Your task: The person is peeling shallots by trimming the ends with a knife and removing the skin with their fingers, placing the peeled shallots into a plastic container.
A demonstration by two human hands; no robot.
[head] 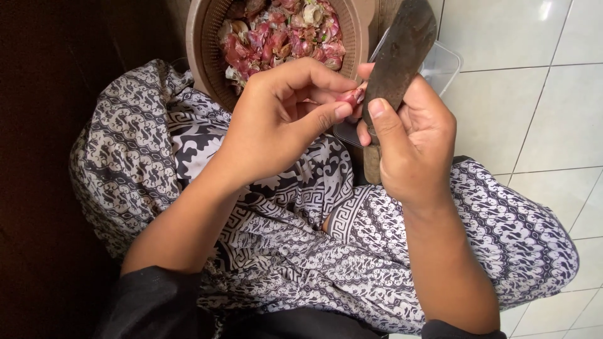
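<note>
My left hand (286, 116) pinches a small pinkish-red shallot (352, 96) between thumb and fingers. My right hand (411, 141) grips a dark, worn knife (397, 56) by its wooden handle, thumb lying along the blade. The blade rests against the shallot, pointing up and away. Both hands hover above my lap, just below a brown round basket (204, 59) filled with red shallot peels (282, 34).
A clear plastic container (440, 63) sits on the white tiled floor (534, 107) behind the knife, to the right of the basket. My legs are covered by a black-and-white patterned cloth (282, 220). Dark shadow fills the left side.
</note>
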